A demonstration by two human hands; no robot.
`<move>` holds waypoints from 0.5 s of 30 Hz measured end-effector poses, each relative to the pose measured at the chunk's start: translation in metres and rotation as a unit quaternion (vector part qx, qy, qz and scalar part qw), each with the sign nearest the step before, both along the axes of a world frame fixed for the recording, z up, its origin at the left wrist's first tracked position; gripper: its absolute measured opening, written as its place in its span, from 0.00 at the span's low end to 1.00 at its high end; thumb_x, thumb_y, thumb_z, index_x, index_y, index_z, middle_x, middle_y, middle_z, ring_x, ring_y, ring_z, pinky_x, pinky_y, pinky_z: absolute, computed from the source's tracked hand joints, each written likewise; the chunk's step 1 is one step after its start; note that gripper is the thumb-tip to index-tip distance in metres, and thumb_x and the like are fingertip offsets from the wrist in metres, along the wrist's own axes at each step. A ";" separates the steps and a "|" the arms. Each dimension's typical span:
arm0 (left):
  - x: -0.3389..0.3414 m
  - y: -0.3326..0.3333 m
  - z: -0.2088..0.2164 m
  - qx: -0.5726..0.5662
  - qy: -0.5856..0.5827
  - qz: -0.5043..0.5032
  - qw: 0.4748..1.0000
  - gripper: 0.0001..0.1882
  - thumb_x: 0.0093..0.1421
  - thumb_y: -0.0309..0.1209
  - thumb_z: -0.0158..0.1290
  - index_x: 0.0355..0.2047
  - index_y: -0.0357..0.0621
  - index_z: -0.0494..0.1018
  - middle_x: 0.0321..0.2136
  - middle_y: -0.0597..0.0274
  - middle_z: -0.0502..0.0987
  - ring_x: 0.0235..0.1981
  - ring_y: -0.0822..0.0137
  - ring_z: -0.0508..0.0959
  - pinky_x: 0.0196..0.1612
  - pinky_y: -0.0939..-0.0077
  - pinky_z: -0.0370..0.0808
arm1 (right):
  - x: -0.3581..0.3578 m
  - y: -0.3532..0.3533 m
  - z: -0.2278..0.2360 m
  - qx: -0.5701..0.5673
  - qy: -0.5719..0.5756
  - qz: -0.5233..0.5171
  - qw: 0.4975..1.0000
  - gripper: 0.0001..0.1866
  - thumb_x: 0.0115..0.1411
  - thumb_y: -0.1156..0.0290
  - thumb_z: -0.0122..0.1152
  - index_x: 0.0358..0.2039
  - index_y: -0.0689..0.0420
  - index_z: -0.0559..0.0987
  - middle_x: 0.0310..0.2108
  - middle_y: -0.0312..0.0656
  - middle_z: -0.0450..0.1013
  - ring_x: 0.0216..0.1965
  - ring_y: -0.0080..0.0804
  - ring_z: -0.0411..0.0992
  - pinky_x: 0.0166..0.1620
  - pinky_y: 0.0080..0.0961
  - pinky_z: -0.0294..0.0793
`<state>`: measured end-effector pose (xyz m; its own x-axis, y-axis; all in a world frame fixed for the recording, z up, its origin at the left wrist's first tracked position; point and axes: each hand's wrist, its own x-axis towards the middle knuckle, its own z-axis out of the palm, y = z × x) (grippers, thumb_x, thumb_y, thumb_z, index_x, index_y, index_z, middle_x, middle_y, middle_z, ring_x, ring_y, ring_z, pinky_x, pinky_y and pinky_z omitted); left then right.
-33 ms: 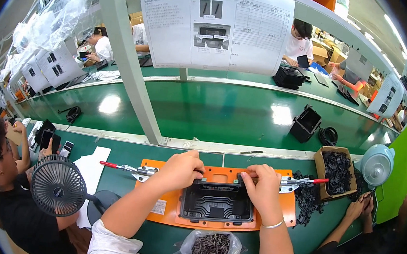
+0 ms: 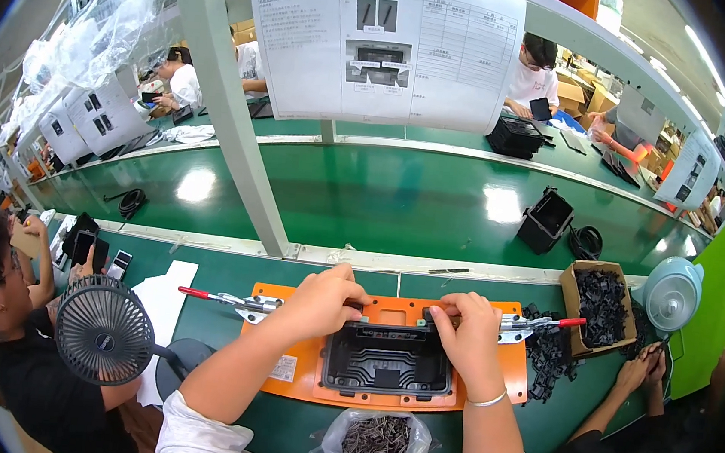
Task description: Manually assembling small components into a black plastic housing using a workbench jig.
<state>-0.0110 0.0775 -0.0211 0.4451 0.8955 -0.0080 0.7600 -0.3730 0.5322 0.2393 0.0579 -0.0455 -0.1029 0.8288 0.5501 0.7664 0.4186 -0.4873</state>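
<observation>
Left hand (image 2: 326, 303) and right hand (image 2: 467, 326), apart, grips hidden, sit at the far corners of the black rectangular plastic housing (image 2: 388, 360), where uneven pressing could skew it.

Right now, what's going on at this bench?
Someone's left hand and right hand are at the far side of a black housing seated in an orange fixture. Whether they pinch anything is hard to tell. A bag of dark pieces lies on the near side; a box of black parts stands to the right.
</observation>
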 end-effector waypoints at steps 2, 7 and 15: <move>-0.003 -0.001 -0.004 -0.014 -0.046 0.018 0.999 0.17 0.52 0.32 0.61 0.43 0.47 0.77 0.41 0.57 0.72 0.44 0.56 0.73 0.46 0.63 0.70 | 0.000 0.001 -0.002 0.002 0.004 0.001 1.000 0.08 0.49 0.69 0.68 0.27 0.56 0.78 0.23 0.36 0.73 0.28 0.33 0.71 0.35 0.31 0.60; -0.013 -0.004 -0.006 -0.009 -0.008 0.053 0.999 0.28 0.50 0.34 0.63 0.53 0.54 0.70 0.43 0.58 0.69 0.52 0.56 0.67 0.52 0.61 0.62 | -0.006 0.000 -0.002 0.002 0.011 0.010 1.000 0.07 0.49 0.70 0.68 0.27 0.57 0.78 0.23 0.36 0.72 0.28 0.33 0.71 0.34 0.31 0.62; 0.058 -0.106 0.010 0.105 0.071 -0.265 0.956 0.09 0.48 0.30 0.55 0.31 0.42 0.74 0.32 0.58 0.73 0.38 0.59 0.74 0.38 0.66 0.69 | -0.005 -0.002 0.005 0.012 0.005 0.010 1.000 0.06 0.49 0.73 0.67 0.25 0.58 0.77 0.21 0.38 0.71 0.26 0.33 0.71 0.33 0.30 0.65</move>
<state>0.0470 -0.0285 -0.0108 0.8439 0.5339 0.0526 0.4947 -0.8124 0.3086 0.2342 0.0558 -0.0409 -0.1145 0.8131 0.5707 0.7530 0.4457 -0.4840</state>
